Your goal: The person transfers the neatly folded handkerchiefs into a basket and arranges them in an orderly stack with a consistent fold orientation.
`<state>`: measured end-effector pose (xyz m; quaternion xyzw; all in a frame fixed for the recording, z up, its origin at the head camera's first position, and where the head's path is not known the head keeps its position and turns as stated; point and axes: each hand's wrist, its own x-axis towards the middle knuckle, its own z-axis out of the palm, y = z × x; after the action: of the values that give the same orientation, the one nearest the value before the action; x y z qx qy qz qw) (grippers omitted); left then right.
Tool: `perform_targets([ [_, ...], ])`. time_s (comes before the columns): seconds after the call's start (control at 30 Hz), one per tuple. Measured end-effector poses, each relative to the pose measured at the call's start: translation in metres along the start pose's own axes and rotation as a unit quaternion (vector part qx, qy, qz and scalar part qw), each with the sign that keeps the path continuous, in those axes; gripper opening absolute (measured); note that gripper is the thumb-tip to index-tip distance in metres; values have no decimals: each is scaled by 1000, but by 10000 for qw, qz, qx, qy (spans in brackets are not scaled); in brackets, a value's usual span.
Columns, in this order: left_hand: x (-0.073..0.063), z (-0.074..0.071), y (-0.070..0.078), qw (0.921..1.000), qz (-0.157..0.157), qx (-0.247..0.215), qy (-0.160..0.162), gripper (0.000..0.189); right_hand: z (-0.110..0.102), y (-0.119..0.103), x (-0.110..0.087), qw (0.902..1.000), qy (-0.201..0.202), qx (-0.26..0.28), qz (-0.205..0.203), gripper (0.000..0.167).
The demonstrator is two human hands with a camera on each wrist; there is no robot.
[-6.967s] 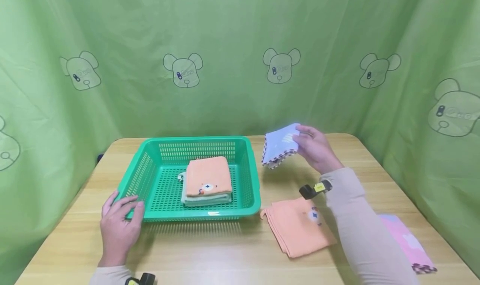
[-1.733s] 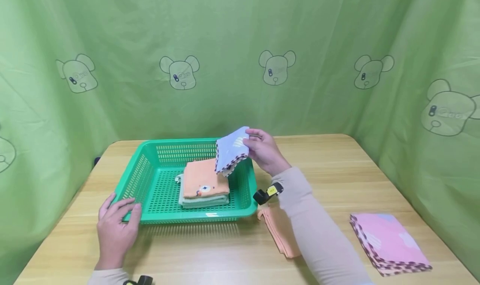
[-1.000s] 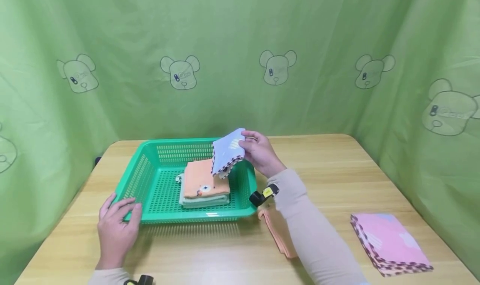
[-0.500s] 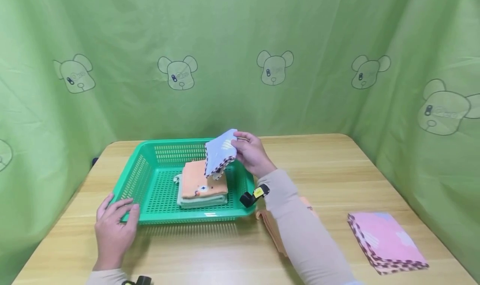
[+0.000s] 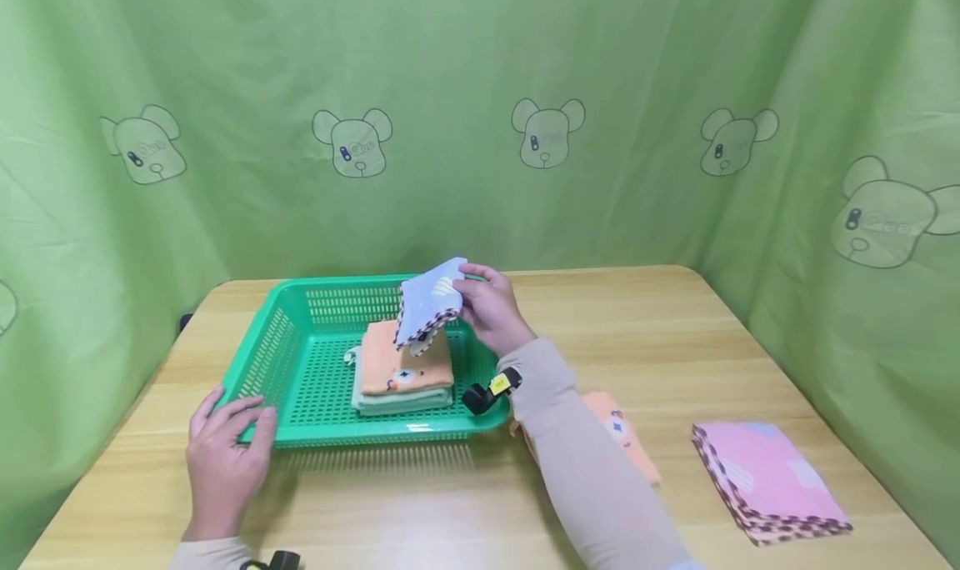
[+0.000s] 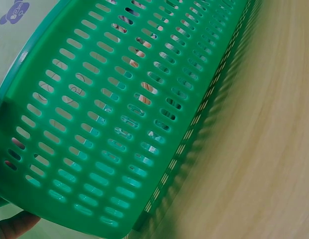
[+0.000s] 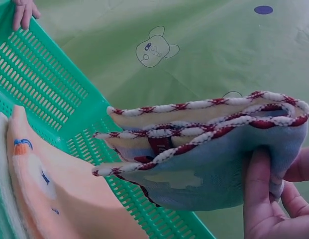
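My right hand [image 5: 492,307] pinches a folded light-blue towel [image 5: 429,302] by its right side, thumb on one face. The towel is tilted, its checkered-edged layers fanned apart in the right wrist view. It hangs over the green plastic basket [image 5: 251,353], above a folded orange towel [image 5: 405,366] with a bear face. That orange towel lies on a folded pale-green towel [image 5: 401,402] in the basket. My left hand [image 5: 228,462] grips the basket's front-left corner; fingers [image 7: 24,14] hook over the rim in the right wrist view.
A second orange towel [image 5: 637,449] lies right of the basket, partly hidden under my right forearm. Farther right on the wooden table [image 5: 397,512] lies a folded pink towel [image 5: 776,478] with a checkered edge. A green curtain [image 5: 450,203] surrounds the table's back and sides.
My right hand has carried the light-blue towel leftward from beside the basket to over the stacked towels, drifting further left in the last second. My left hand stays at the basket's corner.
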<state>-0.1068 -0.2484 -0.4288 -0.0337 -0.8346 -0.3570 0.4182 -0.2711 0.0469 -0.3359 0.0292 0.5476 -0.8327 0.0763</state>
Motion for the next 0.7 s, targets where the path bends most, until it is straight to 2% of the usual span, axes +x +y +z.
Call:
perform_targets([
  [0.2,2,1,0,9999,143,-46,20,16,1,2,2,10000,-13,22,-10,36],
  [0.4,3,0,0,9999,111,-69,39,15,4,3,4,9998,-144,52,-106,35],
  [0.7,1,0,-1,10000,31,-22,-11,15,16,0,2,9988,137,459,51,35],
])
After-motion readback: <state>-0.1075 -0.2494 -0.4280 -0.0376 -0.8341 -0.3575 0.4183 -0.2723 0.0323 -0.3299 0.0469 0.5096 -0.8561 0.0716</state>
